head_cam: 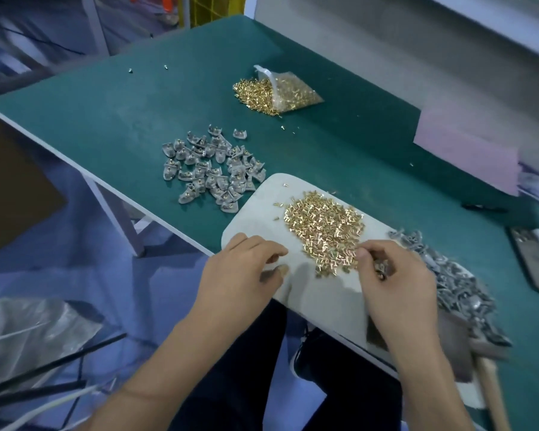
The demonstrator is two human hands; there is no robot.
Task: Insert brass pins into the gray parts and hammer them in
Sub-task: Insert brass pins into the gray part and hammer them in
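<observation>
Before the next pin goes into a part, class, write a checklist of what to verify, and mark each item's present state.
1. Loose pin pile within reach on the white pad: ok.
2. Right hand holds a gray part: ok.
3. Left hand has a pin pinched: cannot tell.
4. Unfilled gray parts beside the right hand: ok.
5. Hammer close by: ok.
6. Finished parts kept separate: ok.

Shiny brass pins (pixel 322 227) are glinting in a heap on a matt, pale grey board (pixel 324 293). Dull grey parts (pixel 212 169), looking like cast metal, are lying on the matt green table (pixel 122 119). A clear, glossy plastic bag (pixel 293 88) is spilling more brass pins.
</observation>
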